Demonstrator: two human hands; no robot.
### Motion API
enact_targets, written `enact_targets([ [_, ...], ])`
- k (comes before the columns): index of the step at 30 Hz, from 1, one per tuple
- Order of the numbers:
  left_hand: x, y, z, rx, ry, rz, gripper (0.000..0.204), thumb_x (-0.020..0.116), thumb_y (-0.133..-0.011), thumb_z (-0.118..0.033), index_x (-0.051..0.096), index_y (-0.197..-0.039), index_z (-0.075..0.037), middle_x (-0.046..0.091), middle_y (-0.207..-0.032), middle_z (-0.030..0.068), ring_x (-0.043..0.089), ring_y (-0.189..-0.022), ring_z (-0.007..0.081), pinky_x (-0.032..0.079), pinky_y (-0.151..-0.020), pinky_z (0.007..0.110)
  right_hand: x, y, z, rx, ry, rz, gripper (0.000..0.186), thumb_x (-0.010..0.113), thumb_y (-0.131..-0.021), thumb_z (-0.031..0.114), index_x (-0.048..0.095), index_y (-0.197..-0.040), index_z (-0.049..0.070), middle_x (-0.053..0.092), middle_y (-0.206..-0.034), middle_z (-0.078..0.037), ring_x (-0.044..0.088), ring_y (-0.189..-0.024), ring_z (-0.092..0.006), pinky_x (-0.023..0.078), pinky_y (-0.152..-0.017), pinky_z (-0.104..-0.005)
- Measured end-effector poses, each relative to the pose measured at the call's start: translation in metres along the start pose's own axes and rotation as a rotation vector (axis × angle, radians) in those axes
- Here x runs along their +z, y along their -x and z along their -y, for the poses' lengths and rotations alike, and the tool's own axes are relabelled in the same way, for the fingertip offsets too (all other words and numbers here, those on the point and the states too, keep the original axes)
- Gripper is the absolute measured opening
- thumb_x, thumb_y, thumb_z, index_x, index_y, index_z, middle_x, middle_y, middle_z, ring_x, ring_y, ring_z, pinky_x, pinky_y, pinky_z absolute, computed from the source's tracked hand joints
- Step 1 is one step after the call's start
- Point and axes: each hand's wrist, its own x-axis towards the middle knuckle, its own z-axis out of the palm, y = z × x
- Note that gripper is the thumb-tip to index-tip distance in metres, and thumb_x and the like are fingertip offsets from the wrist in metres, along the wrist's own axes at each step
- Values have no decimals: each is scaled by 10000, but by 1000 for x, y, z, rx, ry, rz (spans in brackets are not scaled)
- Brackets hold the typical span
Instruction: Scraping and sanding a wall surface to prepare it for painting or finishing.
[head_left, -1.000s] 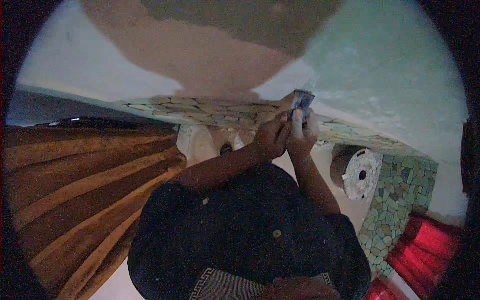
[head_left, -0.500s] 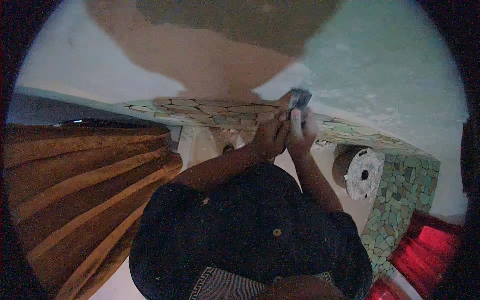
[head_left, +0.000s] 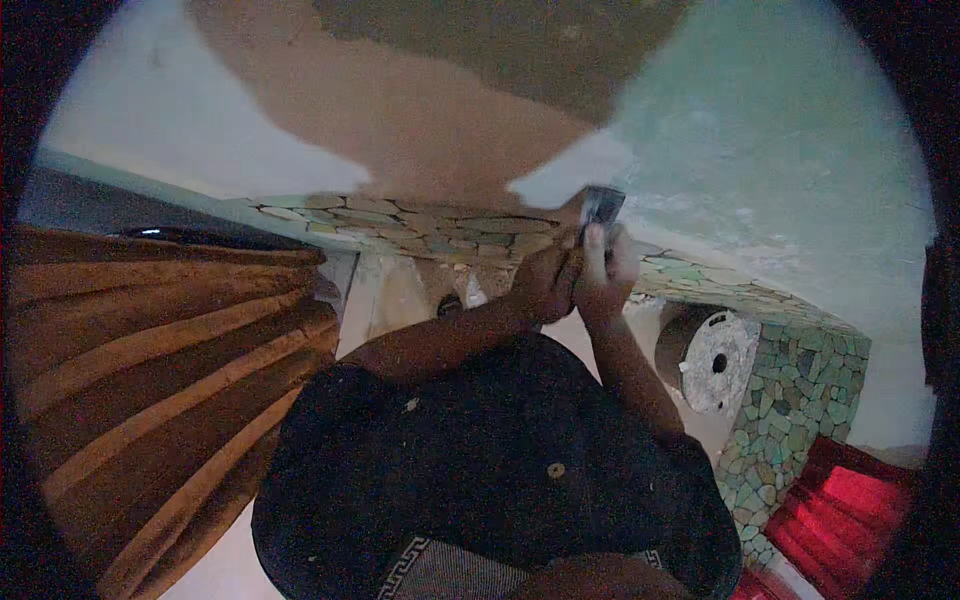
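My right hand is closed round a putty knife, thumb laid toward its wide flat blade. The blade is grey and smeared, in front of the wall near the edge of a pale patch; whether it touches the wall I cannot tell. Close beside it on the left, my left hand is closed with its fingers curled. What it grips, if anything, is hidden in shadow. Ahead of both hands stands a painted wall, pale green and patchy on the right, with a brownish shadowed area across its middle.
A band of stone-pattern facing runs along the wall's bottom. To the right lies a round drum or spool with a whitish end, beside a stone-faced pillar and red cloth. Brown curtain-like folds fill the left.
The view has shifted slightly, so the drum and pillar sit a little further left. Both hands stay together by the wall; the putty knife has barely moved.
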Motion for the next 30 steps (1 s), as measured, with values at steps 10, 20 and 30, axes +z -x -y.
enact_targets([
  [10,-5,4,-26,-93,-134,-39,388,425,-983,-190,488,-1304,17,629,-1066,293,645,-951,449,505,-852,482,2,-9,16,53,6,-2,218,534,-987,195,616,-918,5,643,-733,-80,582,-632,-170,466,-602,-313],
  [20,-21,-9,-56,259,-216,-70,372,469,-976,-226,503,-1266,4,643,-906,233,648,-794,391,509,-740,454,-10,-21,37,129,-83,62,232,534,-1009,210,613,-1023,-7,630,-804,-69,549,-727,-118,464,-663,-283],
  [30,-18,17,-25,-27,-139,100,423,501,-971,-383,590,-1121,3,654,-836,203,652,-763,330,499,-718,449,-40,6,10,75,-93,-10,197,461,-1029,177,540,-999,-2,602,-807,-86,546,-717,-153,458,-653,-301],
])
